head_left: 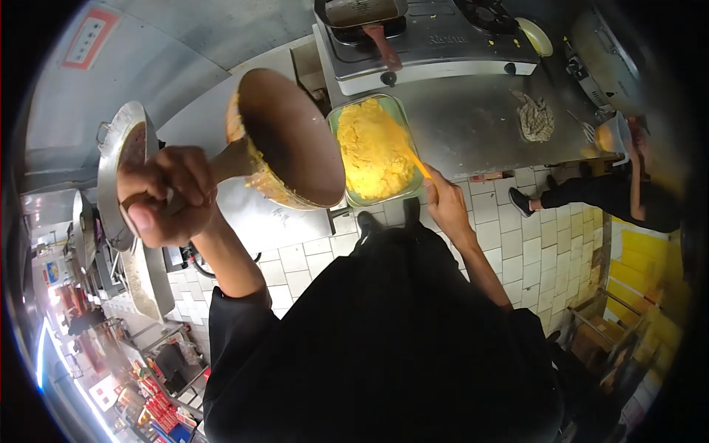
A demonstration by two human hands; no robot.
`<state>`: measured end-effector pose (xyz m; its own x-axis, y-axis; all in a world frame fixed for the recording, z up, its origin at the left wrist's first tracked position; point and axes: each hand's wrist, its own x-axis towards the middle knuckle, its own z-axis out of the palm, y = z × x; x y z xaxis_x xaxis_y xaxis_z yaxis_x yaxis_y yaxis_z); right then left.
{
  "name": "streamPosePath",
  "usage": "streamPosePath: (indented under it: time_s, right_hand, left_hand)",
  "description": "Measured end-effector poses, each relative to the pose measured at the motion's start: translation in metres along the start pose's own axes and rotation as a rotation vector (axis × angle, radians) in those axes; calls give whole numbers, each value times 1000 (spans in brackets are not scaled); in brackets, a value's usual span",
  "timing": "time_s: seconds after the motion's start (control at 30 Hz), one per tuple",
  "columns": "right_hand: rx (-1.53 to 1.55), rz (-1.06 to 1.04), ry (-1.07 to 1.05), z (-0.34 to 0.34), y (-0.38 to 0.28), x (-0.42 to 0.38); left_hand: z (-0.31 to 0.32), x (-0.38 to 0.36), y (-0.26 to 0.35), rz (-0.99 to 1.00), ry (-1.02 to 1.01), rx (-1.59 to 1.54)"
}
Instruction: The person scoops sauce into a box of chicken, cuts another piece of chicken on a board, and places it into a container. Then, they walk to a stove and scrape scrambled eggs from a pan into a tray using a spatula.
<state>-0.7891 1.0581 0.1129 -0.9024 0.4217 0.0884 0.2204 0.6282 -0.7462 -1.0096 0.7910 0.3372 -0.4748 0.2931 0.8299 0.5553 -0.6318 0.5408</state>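
Observation:
Raised at the left, my left hand (168, 196) is wrapped round the handle of a tilted pan (295, 144), whose outer rim carries yellow bits. A rectangular green-rimmed container (405, 111) sits at the counter's edge, heaped with yellow scrambled egg (373, 151). My right hand (447, 203) grips an orange utensil (417, 161), and its far end rests in the egg at the container's right side. The pan's left hand side hangs near the container, just left of it.
A gas stove (436, 44) with a red-handled pan (384, 48) stands behind. On the steel counter (458, 111) lies a crumpled cloth (535, 118). Large metal pans (133, 148) stand at left. Another person (613, 198) at right holds a bowl (614, 136).

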Motion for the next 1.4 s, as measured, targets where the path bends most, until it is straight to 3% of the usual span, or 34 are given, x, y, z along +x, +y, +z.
streamPosePath:
  time_s: [0.13, 0.23, 0.33, 0.5, 0.6, 0.73, 0.8, 0.87, 1.07, 1.13, 1.23, 1.4]
  right_hand:
    - [82, 175, -117, -6, 11, -20]
    - [458, 369, -76, -12, 35, -39]
    - [642, 507, -54, -36, 51, -51]
    - [677, 610, 123, -88, 108, -68]
    - [649, 552, 199, -123, 153, -84]
    - [558, 494, 214, -180, 199, -103]
    - [569, 484, 215, -200, 226, -116]
    - [561, 482, 201, -226, 237, -127]
    - [489, 465, 280, -270, 248, -146]
    - [465, 582, 257, -277, 241, -144]
    - [513, 559, 351, -269, 241, -138]
    - [490, 807, 283, -271, 228, -120]
  left_hand:
    - [-13, -3, 14, 21, 94, 51]
    - [-6, 1, 29, 4, 42, -31]
    - [17, 4, 36, -7, 11, -95]
    - [91, 12, 15, -89, 95, -153]
    - [159, 19, -9, -156, 213, -116]
    - [246, 51, -65, -300, 173, -133]
    - [298, 77, -93, -355, 332, -22]
    - [330, 92, -120, -353, 349, -221]
    - [395, 110, -221, -27, 338, -197]
    - [411, 121, -246, 74, 305, -142]
    - [411, 138, -298, 227, 241, -133]
    - [402, 153, -383, 393, 218, -66]
